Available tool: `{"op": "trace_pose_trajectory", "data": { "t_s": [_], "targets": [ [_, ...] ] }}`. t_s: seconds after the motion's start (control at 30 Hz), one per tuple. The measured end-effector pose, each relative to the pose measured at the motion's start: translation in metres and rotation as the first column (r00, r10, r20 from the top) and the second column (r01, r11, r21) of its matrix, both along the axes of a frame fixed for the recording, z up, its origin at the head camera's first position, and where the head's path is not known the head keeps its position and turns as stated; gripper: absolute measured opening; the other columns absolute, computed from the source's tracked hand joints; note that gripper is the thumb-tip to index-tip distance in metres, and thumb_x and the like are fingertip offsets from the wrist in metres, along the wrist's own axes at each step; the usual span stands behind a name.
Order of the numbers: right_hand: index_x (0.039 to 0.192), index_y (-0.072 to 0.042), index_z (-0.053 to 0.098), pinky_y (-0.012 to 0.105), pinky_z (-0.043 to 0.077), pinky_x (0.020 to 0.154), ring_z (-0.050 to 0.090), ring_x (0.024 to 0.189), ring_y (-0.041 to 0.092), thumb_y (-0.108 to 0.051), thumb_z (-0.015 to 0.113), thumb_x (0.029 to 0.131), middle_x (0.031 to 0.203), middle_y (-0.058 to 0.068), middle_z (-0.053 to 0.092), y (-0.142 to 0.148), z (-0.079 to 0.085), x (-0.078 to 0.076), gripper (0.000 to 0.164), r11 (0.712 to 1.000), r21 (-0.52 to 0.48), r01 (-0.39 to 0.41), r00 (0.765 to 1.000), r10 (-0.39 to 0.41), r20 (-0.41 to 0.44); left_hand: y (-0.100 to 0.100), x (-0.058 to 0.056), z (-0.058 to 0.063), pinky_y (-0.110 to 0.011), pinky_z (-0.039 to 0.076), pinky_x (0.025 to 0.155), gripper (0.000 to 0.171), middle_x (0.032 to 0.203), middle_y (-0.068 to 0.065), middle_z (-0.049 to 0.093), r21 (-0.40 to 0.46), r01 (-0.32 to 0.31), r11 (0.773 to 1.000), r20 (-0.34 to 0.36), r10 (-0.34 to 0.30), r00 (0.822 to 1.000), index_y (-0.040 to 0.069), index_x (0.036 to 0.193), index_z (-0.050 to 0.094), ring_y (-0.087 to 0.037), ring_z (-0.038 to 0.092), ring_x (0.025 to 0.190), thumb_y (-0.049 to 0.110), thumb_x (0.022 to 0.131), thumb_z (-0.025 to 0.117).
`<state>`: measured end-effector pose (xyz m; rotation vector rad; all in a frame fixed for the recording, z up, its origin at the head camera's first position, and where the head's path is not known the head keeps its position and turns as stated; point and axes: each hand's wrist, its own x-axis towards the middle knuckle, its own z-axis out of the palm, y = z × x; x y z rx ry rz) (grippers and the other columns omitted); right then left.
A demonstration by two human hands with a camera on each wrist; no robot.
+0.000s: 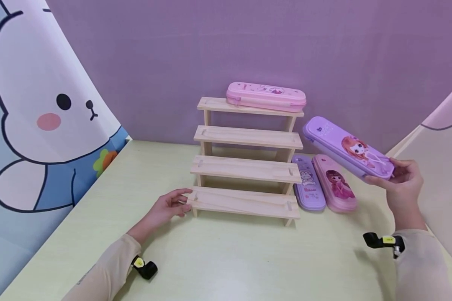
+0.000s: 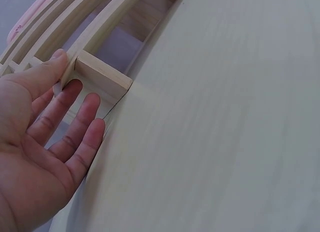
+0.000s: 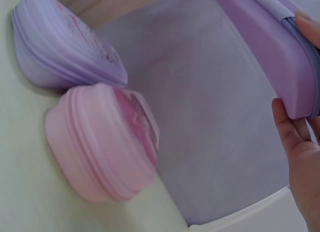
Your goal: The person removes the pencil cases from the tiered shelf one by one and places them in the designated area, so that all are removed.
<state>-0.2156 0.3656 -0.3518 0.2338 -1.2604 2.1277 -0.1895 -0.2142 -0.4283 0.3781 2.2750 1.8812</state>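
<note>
Purple wall behind — case (image 1: 348,148) is gripped by right hand (image 1: 403,184), slanting up-left from fingers toward rack (image 1: 246,167); left hand (image 1: 169,207) touches it, relaxed.

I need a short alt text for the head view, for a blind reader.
A right hand holds a purple pencil case above a table, beside a wooden stepped rack. The left hand touches the rack's lowest step.

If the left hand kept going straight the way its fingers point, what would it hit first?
The left hand already has its fingertips at the left end of the wooden stepped rack, so it would meet the bottom step and its support leg first.
</note>
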Motion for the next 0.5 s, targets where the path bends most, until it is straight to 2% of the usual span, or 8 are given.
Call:
{"op": "trace_pose_trajectory", "data": {
  "t_s": [0.2, 0.4, 0.5],
  "targets": [
    [0.100, 0.007, 0.061, 0.022, 0.057, 0.063, 0.066, 0.074, 0.017, 0.047, 0.061, 0.053, 0.089, 0.015, 0.063, 0.005, -0.006, -0.001, 0.062, 0.997, -0.021, 0.070, 0.994, -0.068, 0.085, 0.000, 0.000, 0.000, -0.028, 0.057, 0.070, 0.050, 0.100, -0.005, 0.063, 0.009, -0.001, 1.000, 0.000, 0.001, 1.000, -0.009, 0.138, 0.048, -0.013, 0.065, 0.081, -0.002, 0.092, 0.067],
    [0.098, 0.002, 0.063, 0.019, 0.056, 0.061, 0.066, 0.073, 0.014, 0.044, 0.068, 0.052, 0.089, 0.011, 0.066, 0.010, -0.011, -0.002, 0.062, 0.989, -0.028, 0.142, 0.970, -0.133, 0.203, -0.001, 0.000, -0.002, -0.028, 0.057, 0.071, 0.050, 0.100, -0.007, 0.063, -0.003, -0.003, 1.000, 0.005, 0.003, 1.000, -0.009, 0.138, 0.049, -0.014, 0.065, 0.082, -0.001, 0.093, 0.067],
    [0.098, 0.001, 0.063, 0.018, 0.056, 0.061, 0.066, 0.074, 0.013, 0.043, 0.069, 0.052, 0.089, 0.010, 0.068, 0.013, -0.013, -0.003, 0.063, 0.987, -0.029, 0.160, 0.963, -0.149, 0.226, -0.001, -0.001, -0.002, -0.028, 0.057, 0.071, 0.050, 0.100, -0.007, 0.063, -0.003, -0.004, 1.000, 0.005, 0.004, 1.000, -0.009, 0.138, 0.049, -0.014, 0.065, 0.082, -0.001, 0.092, 0.067]
  ]
}}
